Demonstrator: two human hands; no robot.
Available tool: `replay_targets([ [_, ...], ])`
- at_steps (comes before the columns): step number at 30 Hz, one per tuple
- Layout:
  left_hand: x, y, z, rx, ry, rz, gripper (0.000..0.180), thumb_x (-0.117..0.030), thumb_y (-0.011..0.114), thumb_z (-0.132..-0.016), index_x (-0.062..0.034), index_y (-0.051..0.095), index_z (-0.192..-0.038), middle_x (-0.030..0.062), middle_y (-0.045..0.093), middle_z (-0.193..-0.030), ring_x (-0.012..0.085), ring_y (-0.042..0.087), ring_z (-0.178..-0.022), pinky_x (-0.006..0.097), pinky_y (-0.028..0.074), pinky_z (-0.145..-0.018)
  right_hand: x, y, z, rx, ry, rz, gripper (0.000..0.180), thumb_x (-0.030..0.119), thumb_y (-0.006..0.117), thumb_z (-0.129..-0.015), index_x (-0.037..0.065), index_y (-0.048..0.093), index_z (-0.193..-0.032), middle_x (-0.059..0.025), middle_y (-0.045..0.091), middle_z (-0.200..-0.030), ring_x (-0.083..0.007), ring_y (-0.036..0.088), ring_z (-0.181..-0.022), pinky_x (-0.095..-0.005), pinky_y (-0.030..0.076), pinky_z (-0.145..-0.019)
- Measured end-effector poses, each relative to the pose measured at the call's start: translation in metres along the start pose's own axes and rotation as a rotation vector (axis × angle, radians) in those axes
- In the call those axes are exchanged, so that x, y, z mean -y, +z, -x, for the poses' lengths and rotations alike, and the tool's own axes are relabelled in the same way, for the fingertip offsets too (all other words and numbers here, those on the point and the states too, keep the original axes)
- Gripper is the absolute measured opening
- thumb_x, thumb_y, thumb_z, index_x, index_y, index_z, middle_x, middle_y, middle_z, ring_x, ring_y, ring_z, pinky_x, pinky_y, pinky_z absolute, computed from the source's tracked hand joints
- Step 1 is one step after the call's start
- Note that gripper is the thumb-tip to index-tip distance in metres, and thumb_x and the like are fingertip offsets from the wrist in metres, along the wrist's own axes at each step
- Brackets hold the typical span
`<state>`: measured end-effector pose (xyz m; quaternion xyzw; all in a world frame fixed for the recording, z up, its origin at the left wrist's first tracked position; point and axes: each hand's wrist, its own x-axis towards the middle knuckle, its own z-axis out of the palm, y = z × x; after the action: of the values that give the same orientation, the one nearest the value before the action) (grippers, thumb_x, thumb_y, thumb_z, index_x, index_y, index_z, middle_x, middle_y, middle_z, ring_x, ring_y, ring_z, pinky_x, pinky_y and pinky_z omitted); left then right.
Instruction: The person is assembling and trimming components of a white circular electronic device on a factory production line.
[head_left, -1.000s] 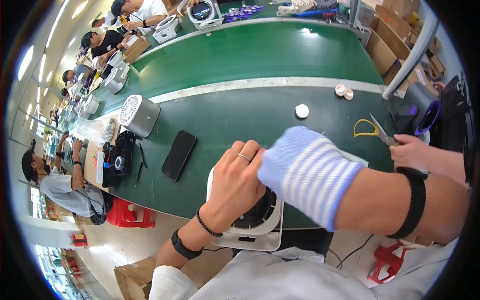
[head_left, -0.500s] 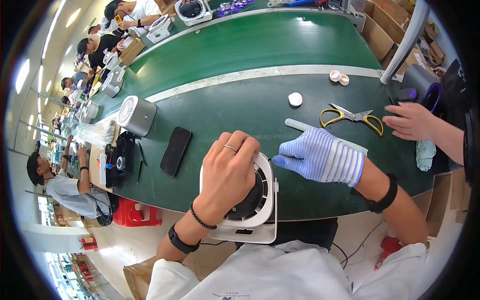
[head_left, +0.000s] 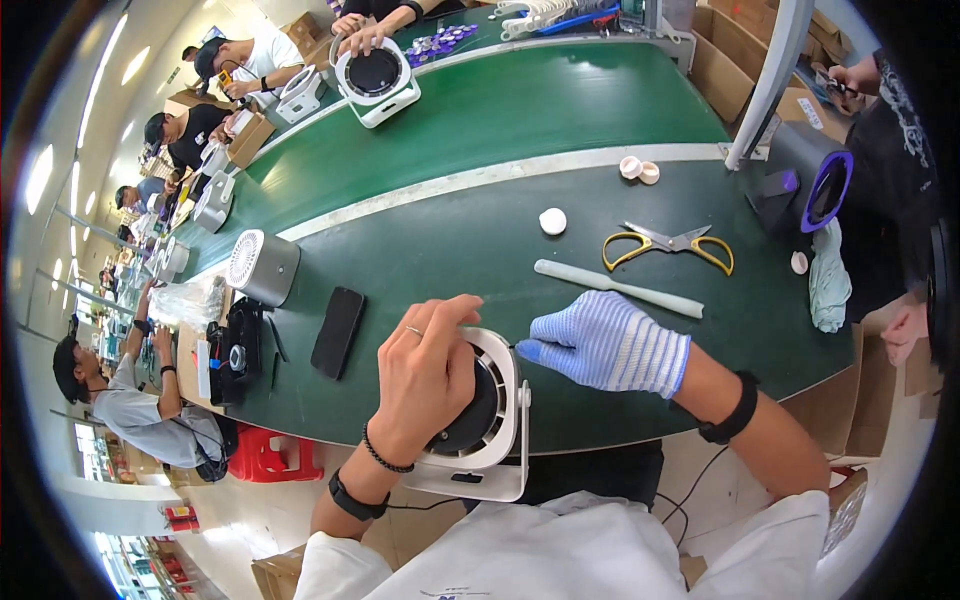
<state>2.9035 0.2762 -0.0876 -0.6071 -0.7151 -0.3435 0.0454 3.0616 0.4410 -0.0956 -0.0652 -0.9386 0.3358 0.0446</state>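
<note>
A small white fan [head_left: 508, 385] with a black round centre lies tilted at the table's near edge, its white stand [head_left: 500, 483] toward me. My bare left hand [head_left: 425, 375] lies over the fan's face and rim, fingers bent around it and the forefinger stretched to the right. Beside the fan's right rim, my right hand [head_left: 608, 345], in a blue-and-white striped glove, is closed in a pinch. A tiny dark tip shows between its fingertips and the rim; what it belongs to is hidden.
Beyond my right hand lie a pale plastic stick [head_left: 620, 289], yellow-handled scissors [head_left: 668, 243] and a white round cap [head_left: 552, 221]. At left are a black phone [head_left: 338, 332] and a grey fan unit [head_left: 262, 267]. A dark purple-rimmed device [head_left: 822, 190] and a cloth [head_left: 828, 280] sit right.
My left fingers have shifted, the forefinger now stretching right. A co-worker's hand at right has drawn back from the table. Across the belt, a person's hands now hold a white fan.
</note>
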Motion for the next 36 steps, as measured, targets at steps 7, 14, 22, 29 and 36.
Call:
replay_targets([
  [7, 0.017, -0.019, 0.001, -0.035, -0.463, 1.223, 0.023, -0.007, 0.047, -0.101, 0.0028, 0.058, -0.118, 0.0185, 0.067, -0.116, 0.0278, 0.065, -0.11, 0.039, 0.05, -0.099, 0.006, 0.007, 0.003, -0.063, -0.031, 0.024, 0.037, 0.036, 0.054, -0.097, 0.005, 0.066, -0.079, -0.0195, 0.064, -0.069, -0.0405, 0.064, -0.066, -0.0493, 0.052, -0.064],
  [14, -0.01, -0.05, 0.01, 0.066, -0.602, 1.671, 0.043, -0.02, 0.044, -0.106, 0.0063, 0.043, -0.14, 0.0274, 0.05, -0.142, 0.0344, 0.054, -0.13, 0.042, 0.046, -0.109, 0.006, 0.004, 0.003, -0.014, 0.018, 0.076, 0.037, 0.037, 0.053, -0.097, 0.006, 0.068, -0.081, -0.0201, 0.065, -0.069, -0.0396, 0.065, -0.067, -0.0481, 0.053, -0.063],
  [22, -0.023, -0.046, 0.011, 0.139, -0.543, 1.703, 0.034, -0.022, 0.055, -0.102, 0.0026, 0.054, -0.126, 0.0232, 0.059, -0.132, 0.0318, 0.059, -0.123, 0.04, 0.047, -0.106, 0.008, 0.002, -0.002, -0.002, 0.02, 0.104, 0.036, 0.036, 0.052, -0.097, 0.006, 0.067, -0.084, -0.0199, 0.065, -0.07, -0.0394, 0.065, -0.067, -0.0477, 0.053, -0.063],
  [29, -0.021, -0.015, 0.008, 0.222, -0.11, -0.019, 0.042, -0.026, 0.076, -0.082, -0.0043, 0.06, -0.114, 0.0171, 0.057, -0.118, 0.0367, 0.05, -0.111, 0.044, 0.043, -0.094, 0.01, 0.002, -0.002, 0.012, 0.032, 0.106, 0.037, 0.037, 0.052, -0.098, 0.006, 0.067, -0.085, -0.0193, 0.066, -0.072, -0.0387, 0.066, -0.068, -0.048, 0.053, -0.064],
  [36, -0.026, -0.006, 0.008, 0.204, -0.106, -0.088, 0.039, -0.025, 0.077, -0.076, -0.0046, 0.062, -0.105, 0.0143, 0.057, -0.109, 0.0345, 0.052, -0.105, 0.043, 0.044, -0.091, 0.007, 0.004, 0.001, -0.009, 0.018, 0.073, 0.033, 0.035, 0.056, -0.096, 0.006, 0.065, -0.084, -0.0182, 0.066, -0.071, -0.0385, 0.065, -0.067, -0.0469, 0.052, -0.061],
])
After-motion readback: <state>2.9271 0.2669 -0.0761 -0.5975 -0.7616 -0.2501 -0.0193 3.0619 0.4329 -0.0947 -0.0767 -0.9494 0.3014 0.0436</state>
